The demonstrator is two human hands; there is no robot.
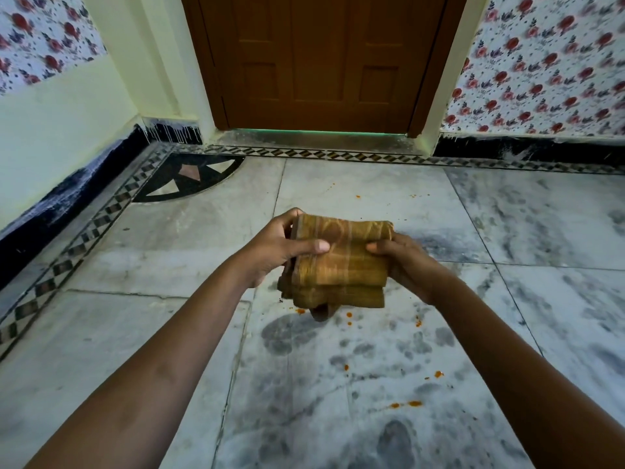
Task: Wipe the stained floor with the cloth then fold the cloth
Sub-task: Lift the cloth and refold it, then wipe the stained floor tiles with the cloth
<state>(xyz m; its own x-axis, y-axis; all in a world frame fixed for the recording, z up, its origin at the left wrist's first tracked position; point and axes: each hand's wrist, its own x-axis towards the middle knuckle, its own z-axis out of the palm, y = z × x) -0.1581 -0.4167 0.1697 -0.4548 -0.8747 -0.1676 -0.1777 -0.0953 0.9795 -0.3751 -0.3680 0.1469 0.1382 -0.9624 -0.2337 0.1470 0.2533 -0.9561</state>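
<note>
A mustard-brown striped cloth [341,262], folded into a thick bundle, is held in the air above the marble floor [338,367]. My left hand [280,248] grips its left edge, thumb on top and fingers curled behind. My right hand [402,258] holds the right edge, thumb pressed on the top fold. A loose corner of the cloth hangs down below the bundle. Small orange stains [406,404] dot the floor beneath and in front of me, and a few more orange specks [357,197] lie farther away toward the door.
A brown wooden door [321,62] stands shut straight ahead. Floral-papered walls [541,62] and a dark skirting [67,198] close the room on both sides. A patterned tile border [84,231] runs along the floor's left and far edges.
</note>
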